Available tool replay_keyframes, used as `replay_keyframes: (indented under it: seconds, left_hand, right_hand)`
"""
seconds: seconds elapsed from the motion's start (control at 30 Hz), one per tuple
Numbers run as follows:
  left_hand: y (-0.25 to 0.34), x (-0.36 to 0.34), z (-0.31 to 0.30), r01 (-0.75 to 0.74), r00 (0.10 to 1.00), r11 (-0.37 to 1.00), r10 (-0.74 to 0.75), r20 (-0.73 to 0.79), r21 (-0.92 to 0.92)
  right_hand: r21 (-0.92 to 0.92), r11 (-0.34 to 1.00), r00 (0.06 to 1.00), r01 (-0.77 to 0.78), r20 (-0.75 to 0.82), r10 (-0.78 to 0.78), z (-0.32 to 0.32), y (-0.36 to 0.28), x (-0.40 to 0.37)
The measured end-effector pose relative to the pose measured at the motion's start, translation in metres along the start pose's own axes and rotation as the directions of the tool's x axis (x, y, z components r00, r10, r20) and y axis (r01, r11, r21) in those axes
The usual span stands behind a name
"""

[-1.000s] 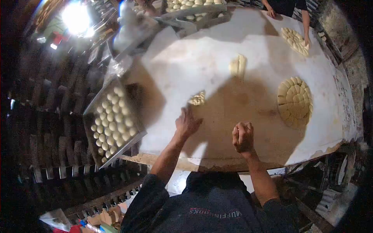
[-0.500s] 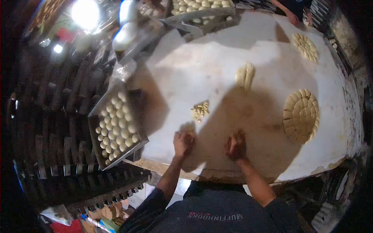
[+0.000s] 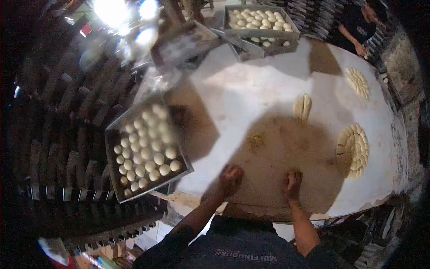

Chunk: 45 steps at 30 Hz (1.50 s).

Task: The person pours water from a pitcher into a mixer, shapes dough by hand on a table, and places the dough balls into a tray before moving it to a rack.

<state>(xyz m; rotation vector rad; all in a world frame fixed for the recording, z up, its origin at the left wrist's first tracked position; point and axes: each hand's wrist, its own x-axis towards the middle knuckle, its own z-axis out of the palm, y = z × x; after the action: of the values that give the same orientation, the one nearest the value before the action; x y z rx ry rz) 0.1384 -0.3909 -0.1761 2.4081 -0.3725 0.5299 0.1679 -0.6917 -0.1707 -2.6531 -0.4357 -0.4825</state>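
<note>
Here, dough bits (image 3: 256, 140) lie far-right of my nearer left grip (image 3: 231, 178); it and my right grip (image 3: 293, 181) curl, contents unclear.

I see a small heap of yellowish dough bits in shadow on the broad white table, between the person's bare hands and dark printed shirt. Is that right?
Not quite: the head view shows the small heap of yellowish dough bits beyond the bare left hand and bare right hand, away from the dark printed shirt. It is in shadow on the broad white table.
</note>
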Motion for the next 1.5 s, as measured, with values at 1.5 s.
replay_keyframes:
  seconds: [1.5]
  left_hand:
    - [0.055, 0.099, 0.020, 0.293, 0.950, 0.935, -0.308, 0.047, 0.200]
  right_hand:
    - [0.366, 0.819, 0.895, -0.443, 0.244, 0.374, -0.078, 0.026, 0.003]
